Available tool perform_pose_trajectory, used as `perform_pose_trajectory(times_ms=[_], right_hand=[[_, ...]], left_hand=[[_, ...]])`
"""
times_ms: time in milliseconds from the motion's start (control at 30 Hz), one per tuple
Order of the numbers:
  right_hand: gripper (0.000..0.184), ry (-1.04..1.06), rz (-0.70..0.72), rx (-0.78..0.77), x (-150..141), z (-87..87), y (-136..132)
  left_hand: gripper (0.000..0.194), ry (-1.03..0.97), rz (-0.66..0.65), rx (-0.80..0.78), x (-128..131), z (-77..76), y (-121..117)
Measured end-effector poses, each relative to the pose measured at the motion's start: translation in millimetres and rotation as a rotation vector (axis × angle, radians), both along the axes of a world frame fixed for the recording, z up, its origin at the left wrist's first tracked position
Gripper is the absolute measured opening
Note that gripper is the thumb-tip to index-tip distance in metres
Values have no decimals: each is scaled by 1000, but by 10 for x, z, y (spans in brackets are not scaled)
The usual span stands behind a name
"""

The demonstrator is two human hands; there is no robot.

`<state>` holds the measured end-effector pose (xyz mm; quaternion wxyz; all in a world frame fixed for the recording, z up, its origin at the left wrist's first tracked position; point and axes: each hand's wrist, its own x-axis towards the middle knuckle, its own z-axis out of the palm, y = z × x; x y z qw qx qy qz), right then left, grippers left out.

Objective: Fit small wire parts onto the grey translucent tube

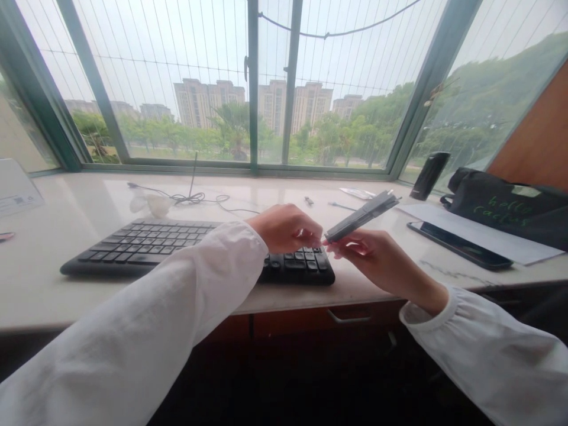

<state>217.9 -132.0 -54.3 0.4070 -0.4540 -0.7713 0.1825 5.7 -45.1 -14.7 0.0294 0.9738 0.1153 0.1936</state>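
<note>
Pinched firmly, folks: the right hand had a dark grey slim bar closed between thumb and fingers, tilted up and away, held above the right end of the black keyboard. The left hand was curled right beside the bar's lower end, its fingertips touching it or just short of it. From this view you couldn't tell which, or whether that hand was gripping anything at all.

Out wide, a green-framed window looked onto trees and tower blocks. Below it ran a white stone counter carrying the whole scene. Over on the right sat a black bag with green lettering, then a black phone lying on a white sheet, and a dark upright cylinder by the glass. Behind the keyboard lay a tangled thin cable.

Judging by that hold, the step in hand was close fingertip work on the bar, and the next move called for a steady right pinch and careful placing of the left fingers.
</note>
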Motion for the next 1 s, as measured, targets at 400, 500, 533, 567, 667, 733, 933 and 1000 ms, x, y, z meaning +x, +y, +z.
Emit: perform_pose_trajectory(times_ms=[400, 500, 533, 567, 667, 733, 933, 1000], right_hand=[[14, -138, -154, 86, -84, -100, -82], [15, -169, -176, 103, -90, -90, -111], [14, -170, -174, 95, -93, -79, -112], [14, -165, -168, 80, -95, -65, -107], [12, -149, -136, 13, -108, 8, -71], [12, -155, -119, -40, -125, 77, -40], [18, -144, -17, -216, -180, 210, 5], [19, -76, -8, -272, -186, 203, 8]], left_hand=[[13, 30, 28, 10, 9, 41, -95], [13, 32, 22, 15, 3, 36, -102], [13, 29, 20, 18, 0, 30, -99], [13, 25, 20, 23, -1, 24, -93], [14, 13, 26, 35, -4, 2, -63], [15, 1, 27, 34, -8, -5, -38], [14, 24, -79, -121, -41, 49, 0], [16, 27, -101, -170, -43, 67, -5]])
